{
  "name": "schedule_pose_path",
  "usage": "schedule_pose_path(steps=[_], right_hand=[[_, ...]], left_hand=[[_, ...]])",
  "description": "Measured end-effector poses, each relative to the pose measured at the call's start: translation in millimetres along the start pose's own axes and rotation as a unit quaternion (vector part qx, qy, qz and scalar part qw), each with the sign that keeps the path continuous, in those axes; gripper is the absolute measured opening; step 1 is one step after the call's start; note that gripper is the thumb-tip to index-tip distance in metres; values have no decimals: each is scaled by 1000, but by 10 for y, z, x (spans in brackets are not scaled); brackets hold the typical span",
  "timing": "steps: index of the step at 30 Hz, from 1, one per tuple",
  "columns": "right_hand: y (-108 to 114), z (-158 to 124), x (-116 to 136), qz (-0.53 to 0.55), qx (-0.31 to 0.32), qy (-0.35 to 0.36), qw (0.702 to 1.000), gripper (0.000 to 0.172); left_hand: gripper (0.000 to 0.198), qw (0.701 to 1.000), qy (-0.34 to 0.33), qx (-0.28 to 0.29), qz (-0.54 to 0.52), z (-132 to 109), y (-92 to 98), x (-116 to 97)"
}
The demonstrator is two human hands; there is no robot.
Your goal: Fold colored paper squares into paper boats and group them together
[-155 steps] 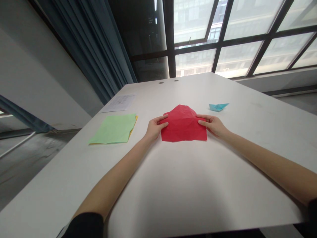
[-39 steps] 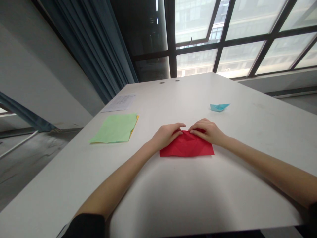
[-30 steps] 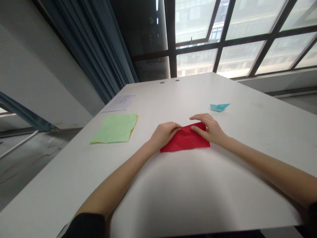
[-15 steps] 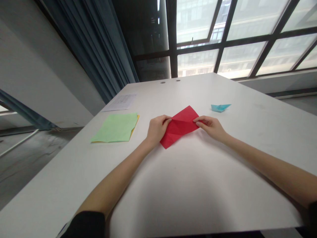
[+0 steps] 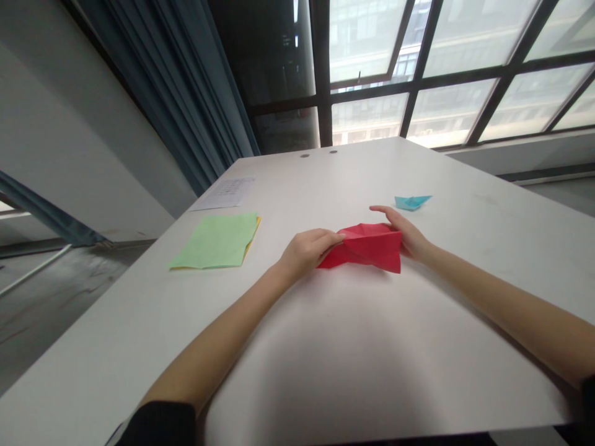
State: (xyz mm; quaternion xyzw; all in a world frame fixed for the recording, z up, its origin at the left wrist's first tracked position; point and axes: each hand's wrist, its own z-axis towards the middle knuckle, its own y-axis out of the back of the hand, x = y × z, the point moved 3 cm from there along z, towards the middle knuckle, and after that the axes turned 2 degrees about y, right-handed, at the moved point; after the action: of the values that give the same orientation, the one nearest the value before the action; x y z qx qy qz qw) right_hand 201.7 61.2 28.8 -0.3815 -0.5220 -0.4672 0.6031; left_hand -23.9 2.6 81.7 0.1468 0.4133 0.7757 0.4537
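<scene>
A creased sheet of red origami paper [image 5: 367,246] stands tilted between my hands, low over the white table, partly bent along its folds. My left hand [image 5: 307,251] is closed on its left end, thumb and fingers pinching the edge. At the right end, my right hand [image 5: 405,235] rests against the paper with its index finger stretched out above and behind it. The paper hides the other fingers of that hand in part. Just beyond the right hand sits a small folded light-blue paper boat [image 5: 413,202].
Left of my hands lies a stack of green paper [image 5: 216,241] with a yellow sheet showing beneath. A printed white sheet [image 5: 225,192] is farther back near the left edge of the white table [image 5: 325,353]. Blue curtains [image 5: 186,80] and windows stand behind.
The red paper has turned from a slanted, flatter position to a tilted, bent one facing me. My right hand has loosened its pinch and stretched its index finger; my left hand moved slightly right.
</scene>
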Motion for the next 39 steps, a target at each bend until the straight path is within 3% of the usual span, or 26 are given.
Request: schedule_pose_path(steps=[6,13,16,20,24,28,31,35,39], right_hand=[[-67,-9,17,68,-15,-100,993,22],[-69,-19,5,210,-36,-178,961,16],[-37,-46,-6,226,-5,-183,957,18],[4,-89,-6,215,89,-193,953,32],[31,-71,-40,217,81,-192,954,25],[21,-42,-70,219,53,-172,959,13],[50,-15,-58,122,32,-141,982,17],[124,40,127,-57,-43,13,997,37],[36,-9,421,-199,-27,177,963,34]], left_hand=[[23,997,-78,-5,20,-8,24,-83],[19,981,-169,-66,67,-22,36,-130],[19,975,-187,-77,88,-17,50,-166],[19,969,-200,-72,122,-4,79,-217],[20,971,-195,-61,125,-2,82,-219],[19,977,-177,-63,100,-6,50,-184],[18,984,-143,-67,80,-8,24,-135],[18,988,-112,-70,86,-20,12,-61],[19,989,-86,-64,98,-31,-7,18]])
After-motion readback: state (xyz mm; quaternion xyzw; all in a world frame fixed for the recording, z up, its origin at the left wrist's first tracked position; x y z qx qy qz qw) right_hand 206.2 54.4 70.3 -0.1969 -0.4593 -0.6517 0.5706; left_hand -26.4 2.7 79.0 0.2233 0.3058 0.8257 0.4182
